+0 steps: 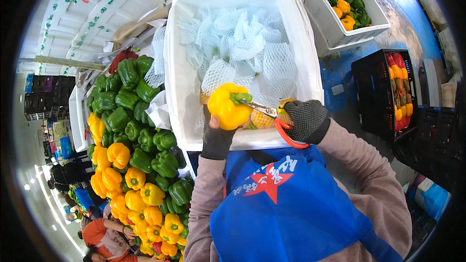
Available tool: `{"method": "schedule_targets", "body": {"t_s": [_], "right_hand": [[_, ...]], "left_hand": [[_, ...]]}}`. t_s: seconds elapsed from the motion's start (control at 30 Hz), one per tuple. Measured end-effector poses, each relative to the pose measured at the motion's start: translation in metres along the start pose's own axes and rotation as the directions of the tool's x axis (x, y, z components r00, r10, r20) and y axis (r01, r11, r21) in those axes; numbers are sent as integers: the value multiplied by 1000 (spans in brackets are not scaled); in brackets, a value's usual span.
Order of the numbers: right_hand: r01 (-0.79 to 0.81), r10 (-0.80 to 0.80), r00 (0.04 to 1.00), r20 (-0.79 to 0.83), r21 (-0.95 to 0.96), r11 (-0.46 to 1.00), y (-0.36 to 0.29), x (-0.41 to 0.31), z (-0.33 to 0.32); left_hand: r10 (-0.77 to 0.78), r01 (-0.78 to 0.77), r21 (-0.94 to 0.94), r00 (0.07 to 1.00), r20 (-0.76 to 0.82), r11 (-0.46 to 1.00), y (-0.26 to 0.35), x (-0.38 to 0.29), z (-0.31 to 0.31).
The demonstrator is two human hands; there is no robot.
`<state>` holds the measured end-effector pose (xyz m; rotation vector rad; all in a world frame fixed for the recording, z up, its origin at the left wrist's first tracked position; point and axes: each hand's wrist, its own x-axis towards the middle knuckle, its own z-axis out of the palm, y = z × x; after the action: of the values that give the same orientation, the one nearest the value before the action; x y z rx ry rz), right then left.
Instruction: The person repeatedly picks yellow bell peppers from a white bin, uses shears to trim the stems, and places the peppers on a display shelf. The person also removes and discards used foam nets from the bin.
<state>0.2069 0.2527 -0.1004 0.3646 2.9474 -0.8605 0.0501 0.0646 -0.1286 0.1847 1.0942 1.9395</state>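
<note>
My left hand (217, 131), in a dark glove with bare fingertips, holds a yellow bell pepper (226, 108) from below and behind. A pair of scissors (282, 125) with red-orange handles is in my gloved right hand (306, 119). Its blades meet the pepper's green stem (242, 97); whether they have cut into it I cannot tell. Both hands are over the near end of a white foam box (178, 116). White foam net sleeves (247, 49) fill much of that box, and some yellow peppers in netting (263, 119) lie near its front wall.
Green bell peppers (118, 119) and yellow ones (135, 200) are heaped at left, where a person in orange (100, 233) reaches in. Another foam box (346, 35) at upper right holds peppers. Below it stands a black crate (371, 91) of red, yellow and green peppers.
</note>
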Motion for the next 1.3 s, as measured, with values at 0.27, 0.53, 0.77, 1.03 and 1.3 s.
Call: {"method": "schedule_targets", "body": {"t_s": [0.27,0.53,0.77,1.03,1.3], "right_hand": [[-104,139,988,-64,386,916,14,26,27],[-154,-148,986,82,797,-585,-10,62,46],[-103,-276,956,99,995,2,-62,76,40],[122,-364,928,74,865,486,-67,75,69],[-309,19,946,324,881,358,-17,73,61]], "left_hand": [[242,-114,503,950,-197,857,-7,3,4],[436,-322,845,892,120,427,15,-26,37],[549,-513,671,815,184,536,13,-40,11],[342,-496,-183,779,-525,849,46,-155,-59],[609,-262,906,-673,-419,333,83,-421,-168]]}}
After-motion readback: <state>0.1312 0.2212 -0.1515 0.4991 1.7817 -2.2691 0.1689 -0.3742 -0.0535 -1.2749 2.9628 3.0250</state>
